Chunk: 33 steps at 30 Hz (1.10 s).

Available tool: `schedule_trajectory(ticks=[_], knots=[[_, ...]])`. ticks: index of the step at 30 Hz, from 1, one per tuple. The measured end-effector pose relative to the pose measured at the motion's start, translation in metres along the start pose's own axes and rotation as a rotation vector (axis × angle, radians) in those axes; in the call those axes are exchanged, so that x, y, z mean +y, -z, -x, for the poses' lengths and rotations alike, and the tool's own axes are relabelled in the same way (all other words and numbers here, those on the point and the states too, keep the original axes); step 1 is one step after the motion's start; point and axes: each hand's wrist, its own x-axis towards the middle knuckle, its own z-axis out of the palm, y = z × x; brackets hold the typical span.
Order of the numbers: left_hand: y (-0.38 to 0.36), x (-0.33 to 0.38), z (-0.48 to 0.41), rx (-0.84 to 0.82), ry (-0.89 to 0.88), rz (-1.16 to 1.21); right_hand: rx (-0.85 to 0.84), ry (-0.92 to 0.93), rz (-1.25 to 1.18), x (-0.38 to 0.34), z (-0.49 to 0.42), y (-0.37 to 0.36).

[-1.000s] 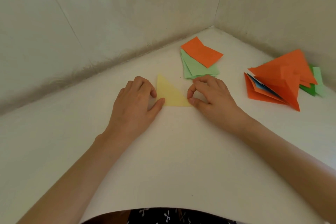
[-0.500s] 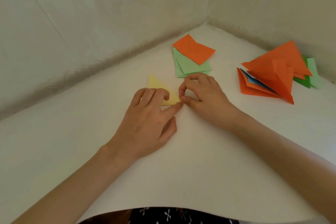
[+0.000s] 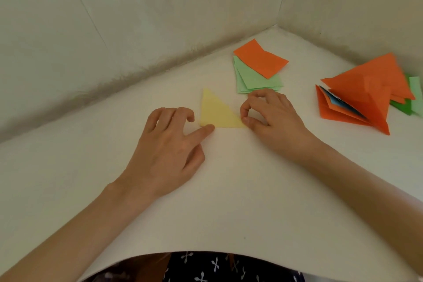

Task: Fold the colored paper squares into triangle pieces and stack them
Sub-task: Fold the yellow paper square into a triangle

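"Under both grips, what do you log first?" asks the bench.

"Largest, the white table (image 3: 229,201), running back to a corner of two pale walls (image 3: 137,18). Then my left hand (image 3: 164,149) and right hand (image 3: 272,119), close together on it. Out past the right grip, well apart from it: a pile of folded triangles (image 3: 357,89), mostly orange, with some green and a blue layer showing. Just beyond the right knuckles: a stack of flat squares (image 3: 254,80), an orange one on pale green ones. Smallest: the yellow triangle (image 3: 216,113), flat on the table between the two grips."

"Grip state?"

"Right thumb and forefinger pinch the triangle's near right corner. Left hand holds nothing: its forefinger (image 3: 206,130) is straight, tip pressing the near left corner, and the other fingers curl loosely beside the paper's left edge."

"Handling?"

"Judgement only: one folded sheet, near weightless and limp. It creases at any pressure and is likely to slide on the smooth table. Take it at a corner or along an edge, lightly, and pin one end before moving the other. A hard pinch would dent the point."

"Unclear?"

"Which edge is the fold, I cannot tell. Contact under the right pinch is hidden by the fingers. The pile's count is unreadable, and its far side is cut by the frame. Patterned dark cloth (image 3: 206,268) shows below the table's near edge."
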Motion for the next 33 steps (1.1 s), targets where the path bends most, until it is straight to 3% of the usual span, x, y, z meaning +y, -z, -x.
schedule_trajectory(ticks=[8,13,19,24,28,33], knots=[[-0.001,-0.005,0.01,0.055,0.164,0.109,0.02,0.01,0.019,0.0,-0.001,-0.001],[0.002,-0.007,-0.02,0.155,0.291,0.458,0.088,0.078,-0.101,0.005,0.002,-0.004],[-0.015,-0.011,-0.051,-0.055,0.119,0.532,0.056,0.29,-0.067,0.006,0.008,-0.006],[-0.01,-0.013,-0.05,-0.193,0.14,0.64,0.039,0.395,-0.102,0.008,0.01,-0.004],[-0.007,-0.022,-0.045,-0.375,0.033,0.631,0.065,0.353,-0.256,0.003,0.013,0.001],[-0.01,-0.021,-0.041,-0.401,0.037,0.606,0.071,0.289,-0.22,0.003,0.007,0.001]])
